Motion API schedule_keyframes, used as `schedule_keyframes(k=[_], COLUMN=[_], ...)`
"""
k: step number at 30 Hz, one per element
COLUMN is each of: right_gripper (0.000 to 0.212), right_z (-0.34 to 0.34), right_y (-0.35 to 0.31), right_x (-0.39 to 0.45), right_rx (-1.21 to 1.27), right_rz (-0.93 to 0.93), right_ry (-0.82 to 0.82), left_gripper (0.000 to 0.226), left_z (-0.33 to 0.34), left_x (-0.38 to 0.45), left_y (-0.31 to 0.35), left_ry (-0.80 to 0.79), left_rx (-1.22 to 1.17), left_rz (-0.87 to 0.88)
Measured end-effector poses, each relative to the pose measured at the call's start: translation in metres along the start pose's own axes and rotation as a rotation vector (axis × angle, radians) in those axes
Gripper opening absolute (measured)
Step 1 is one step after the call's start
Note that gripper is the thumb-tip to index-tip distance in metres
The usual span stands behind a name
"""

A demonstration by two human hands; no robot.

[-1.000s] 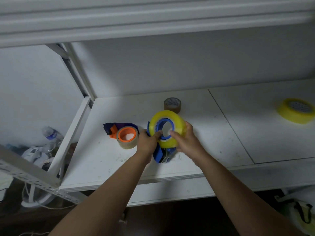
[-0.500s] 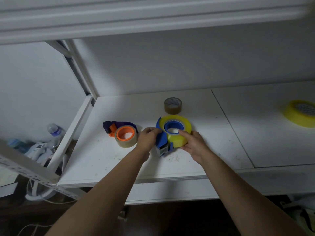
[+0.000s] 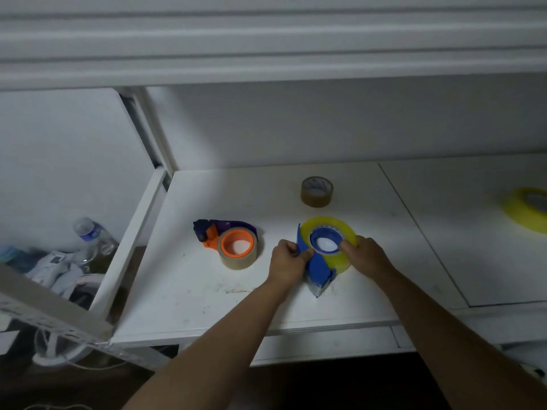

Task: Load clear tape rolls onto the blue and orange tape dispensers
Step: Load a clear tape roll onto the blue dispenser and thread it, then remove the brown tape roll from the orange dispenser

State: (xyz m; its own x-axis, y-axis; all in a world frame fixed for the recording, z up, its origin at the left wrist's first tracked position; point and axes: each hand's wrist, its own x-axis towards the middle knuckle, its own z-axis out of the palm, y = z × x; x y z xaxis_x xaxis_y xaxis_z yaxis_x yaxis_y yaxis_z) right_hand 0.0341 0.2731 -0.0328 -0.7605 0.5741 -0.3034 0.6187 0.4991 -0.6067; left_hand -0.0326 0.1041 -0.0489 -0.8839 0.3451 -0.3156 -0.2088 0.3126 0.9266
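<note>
**Both hands on the blue dispenser**

The left hand (image 3: 286,261) pinches the blue plastic tape dispenser (image 3: 317,267); the right hand (image 3: 364,255) grips its yellowish clear tape roll (image 3: 340,229), fingertips hidden. It lies flat on the white shelf (image 3: 207,291), long axis pointing toward the person.

Four rolls of tape sit on a white shelf (image 3: 296,306): one yellowish roll (image 3: 340,226) on a blue dispenser (image 3: 318,269), one tan roll (image 3: 238,260) on an orange dispenser (image 3: 210,235), one loose brown roll (image 3: 316,191) and one loose yellow roll (image 3: 525,210). Two dispensers, two hands — left hand (image 3: 287,263), right hand (image 3: 368,255) — and one plastic bottle (image 3: 91,235) complete the count.
</note>
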Motion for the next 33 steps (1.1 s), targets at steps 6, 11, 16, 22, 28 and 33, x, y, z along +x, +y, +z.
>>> schedule_keyframes(k=[6, 11, 16, 22, 28, 33], right_gripper=[0.072, 0.053, 0.032, 0.039, 0.027, 0.041], right_z=[0.01, 0.023, 0.065, 0.109, 0.127, 0.117], right_y=[0.0, -0.033, -0.087, -0.122, -0.132, -0.136], right_x=[0.008, -0.01, -0.036, -0.049, -0.04, -0.036], right_rx=[0.008, -0.176, -0.373, -0.445, -0.205, 0.125], right_rz=[0.113, -0.293, -0.604, -0.632, -0.329, -0.173], right_ry=[0.156, 0.533, 0.451, -0.02, -0.057, -0.081], left_gripper=[0.016, 0.019, 0.055, 0.049, 0.044, 0.041], left_z=[-0.021, -0.086, -0.157, -0.187, -0.185, -0.182], left_x=[-0.004, 0.013, 0.039, 0.054, 0.049, 0.037], left_y=[0.007, -0.001, -0.008, 0.01, -0.003, -0.007], left_ry=[0.02, 0.393, 0.428, 0.162, -0.133, 0.074], left_rx=[0.251, 0.489, 0.787, 1.125, 1.12, 0.692], left_rz=[0.272, 0.597, 0.418, 0.219, -0.047, 0.112])
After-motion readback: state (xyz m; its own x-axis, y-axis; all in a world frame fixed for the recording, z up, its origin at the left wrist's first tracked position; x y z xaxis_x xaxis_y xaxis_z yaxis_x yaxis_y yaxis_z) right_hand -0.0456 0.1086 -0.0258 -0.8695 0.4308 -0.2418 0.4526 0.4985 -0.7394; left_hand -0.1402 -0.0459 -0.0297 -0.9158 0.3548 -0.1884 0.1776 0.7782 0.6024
